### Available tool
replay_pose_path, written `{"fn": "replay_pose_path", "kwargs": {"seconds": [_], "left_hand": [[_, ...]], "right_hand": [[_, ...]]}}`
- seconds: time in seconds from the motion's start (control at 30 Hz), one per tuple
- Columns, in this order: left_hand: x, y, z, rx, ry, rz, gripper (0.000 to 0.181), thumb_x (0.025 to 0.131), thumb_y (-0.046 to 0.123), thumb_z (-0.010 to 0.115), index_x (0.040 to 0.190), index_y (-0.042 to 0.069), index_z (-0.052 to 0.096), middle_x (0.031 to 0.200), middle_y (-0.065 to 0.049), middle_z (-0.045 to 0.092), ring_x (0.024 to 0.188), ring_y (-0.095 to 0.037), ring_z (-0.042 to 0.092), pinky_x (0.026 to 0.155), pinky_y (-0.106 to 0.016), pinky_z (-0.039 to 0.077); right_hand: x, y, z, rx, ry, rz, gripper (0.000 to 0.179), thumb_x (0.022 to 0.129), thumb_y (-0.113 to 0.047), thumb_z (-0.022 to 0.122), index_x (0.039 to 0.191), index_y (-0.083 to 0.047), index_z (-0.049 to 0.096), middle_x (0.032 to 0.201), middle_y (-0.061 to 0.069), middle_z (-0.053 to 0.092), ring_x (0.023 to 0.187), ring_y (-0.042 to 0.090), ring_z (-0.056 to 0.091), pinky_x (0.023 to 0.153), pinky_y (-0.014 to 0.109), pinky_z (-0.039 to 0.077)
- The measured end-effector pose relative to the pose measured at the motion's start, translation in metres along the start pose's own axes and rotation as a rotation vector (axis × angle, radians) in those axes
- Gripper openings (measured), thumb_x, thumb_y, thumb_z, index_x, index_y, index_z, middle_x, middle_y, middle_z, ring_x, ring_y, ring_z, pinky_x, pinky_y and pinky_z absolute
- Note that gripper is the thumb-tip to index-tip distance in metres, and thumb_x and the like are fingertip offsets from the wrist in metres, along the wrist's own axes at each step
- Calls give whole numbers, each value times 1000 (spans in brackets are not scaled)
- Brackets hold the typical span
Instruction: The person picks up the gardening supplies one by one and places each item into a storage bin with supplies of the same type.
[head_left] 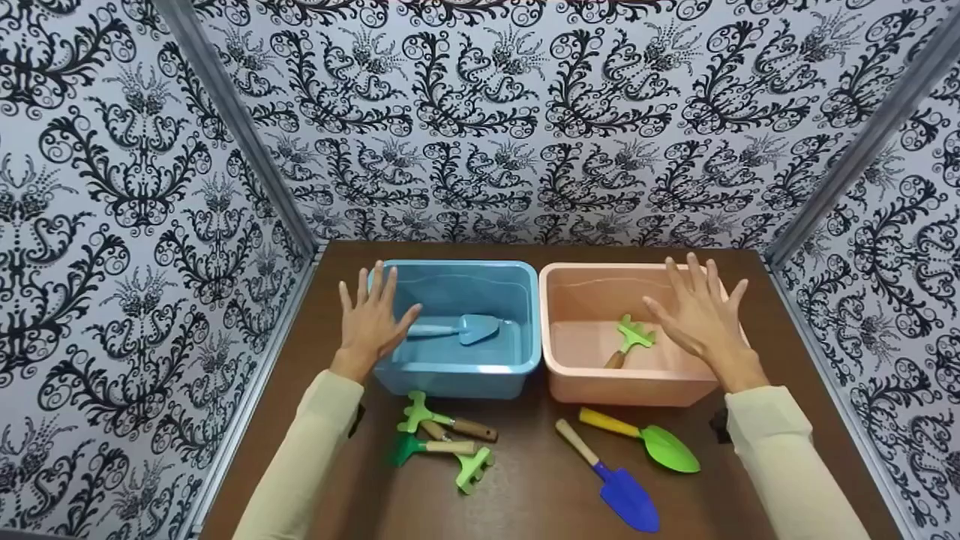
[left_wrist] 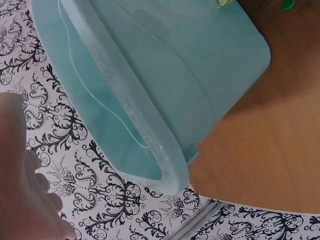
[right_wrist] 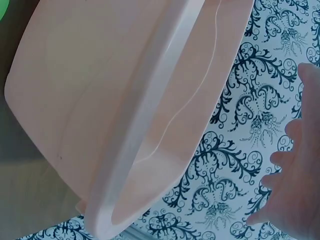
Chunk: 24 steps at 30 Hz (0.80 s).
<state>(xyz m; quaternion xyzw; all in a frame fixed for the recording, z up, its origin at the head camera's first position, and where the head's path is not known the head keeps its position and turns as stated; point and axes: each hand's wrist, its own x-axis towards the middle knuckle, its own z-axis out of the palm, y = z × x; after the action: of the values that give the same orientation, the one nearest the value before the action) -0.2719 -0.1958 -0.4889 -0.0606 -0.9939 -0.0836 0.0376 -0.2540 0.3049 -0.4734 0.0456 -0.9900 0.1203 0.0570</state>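
My left hand [head_left: 369, 321] is spread above the left side of a blue bin [head_left: 457, 369], holding nothing. Inside that bin lies a light blue toy shovel [head_left: 478, 328]. Over the right part of a peach bin [head_left: 630, 373] my right hand [head_left: 701, 315] is also spread, its fingers apart and nothing in it. A green rake [head_left: 636, 332] with a brown handle leans inside the peach bin. In the left wrist view the left hand [left_wrist: 30, 185] shows beside the blue bin's rim; the right wrist view has the right hand [right_wrist: 295, 175] beyond the peach rim.
In front of the blue bin, light green rakes [head_left: 472, 469] and a dark green tool [head_left: 406, 448] lie in an overlapping pile. A blue trowel [head_left: 628, 499] and a green trowel [head_left: 670, 449] with a yellow handle lie before the peach bin. Patterned walls enclose the brown table [head_left: 525, 480].
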Motion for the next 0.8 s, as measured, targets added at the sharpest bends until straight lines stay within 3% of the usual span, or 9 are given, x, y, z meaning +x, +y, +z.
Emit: {"fn": "replay_pose_path", "kwargs": {"seconds": [0.5,0.8], "left_hand": [[-24,-16,9,-95,35,-37,81,101,59,40,162,14,10,170,-13,5,156,-39,3,121,-68,-1],[-33,-25,13,-185,39,-61,79,103,58,39,161,11,13,170,-14,2,156,-41,1,119,-70,-1]], "right_hand": [[-8,-22,9,-9,22,-43,84,98,-68,35,161,-16,16,168,20,2,154,48,0,111,76,-14],[-12,-39,13,93,34,-88,81,99,-62,42,160,-13,20,169,19,1,154,46,-2,112,75,-13]]}}
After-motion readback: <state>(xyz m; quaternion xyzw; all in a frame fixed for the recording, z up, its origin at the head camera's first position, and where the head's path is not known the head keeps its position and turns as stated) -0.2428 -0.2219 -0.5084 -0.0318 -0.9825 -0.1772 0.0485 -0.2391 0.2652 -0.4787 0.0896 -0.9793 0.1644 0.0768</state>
